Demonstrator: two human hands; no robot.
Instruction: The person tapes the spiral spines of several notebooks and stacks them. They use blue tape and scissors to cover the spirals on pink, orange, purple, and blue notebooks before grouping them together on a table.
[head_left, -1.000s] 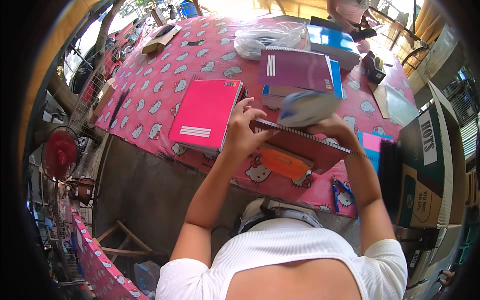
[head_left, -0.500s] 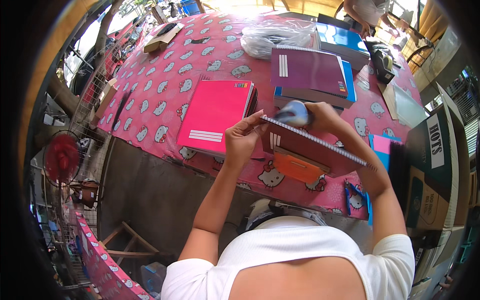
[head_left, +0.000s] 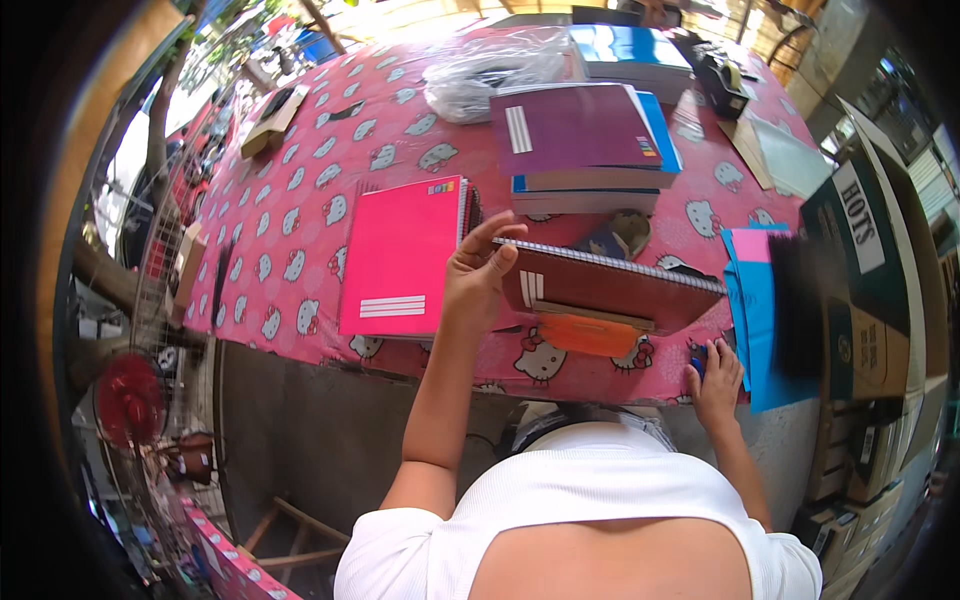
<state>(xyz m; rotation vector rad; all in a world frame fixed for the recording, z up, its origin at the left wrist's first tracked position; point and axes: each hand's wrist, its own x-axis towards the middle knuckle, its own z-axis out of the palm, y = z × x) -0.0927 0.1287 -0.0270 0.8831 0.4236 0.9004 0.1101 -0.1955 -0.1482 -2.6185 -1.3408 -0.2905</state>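
Pliers with blue handles lie nearest me at the front of the surface, mostly covered by the fingers of my right hand; I cannot tell whether those fingers have closed around them or merely rest there. Just beyond, an orange block with a wooden strip along its top sits against the front of the maroon spiral notebook, which stands tilted, spine edge up. My left hand pinches its upper left corner between thumb and fingers, index raised. The coil already runs along the whole top edge, so I judge threading done; whether its ends are trimmed or bent is too small to see. Off to my right lie blue sheets and a dark bundle that I take for spare coils, next to a green carton. Farther on, the pink notebook stack on the left shows a coil on its right side, so it looks bound. Behind the maroon one, the purple-covered stack shows no coil I can make out, and probably remains undone. Farthest are a clear plastic bag, a blue-covered stack and a tape dispenser.
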